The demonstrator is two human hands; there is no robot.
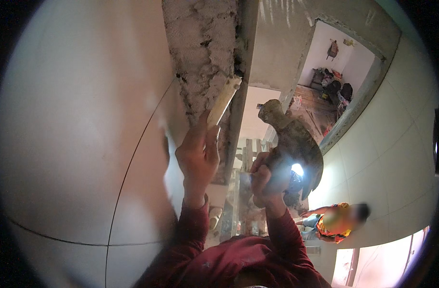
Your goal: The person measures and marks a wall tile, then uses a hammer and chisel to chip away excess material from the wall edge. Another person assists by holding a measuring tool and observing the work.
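Note:
In my left hand (pixel 199 152), closed round its lower end, is a pale flat strip (pixel 225 98). The strip slants up to the right, its far end at the edge of a rough mortar band (pixel 198 53) on the wall; whether it touches cannot be made out. My right hand (pixel 263 178) grips a worn claw hammer (pixel 296 139). The hammer's head is raised close to the camera, striking face up and curved claws down to the right. Most of its handle is hidden behind the head and my fingers.
Large pale tiles (pixel 85 120) with dark joints cover the wall at left. To the right, a doorway (pixel 354 53) opens on a room with piled bags. A person in an orange vest (pixel 335 222) is at lower right. Wooden planks (pixel 234 206) lie below my hands.

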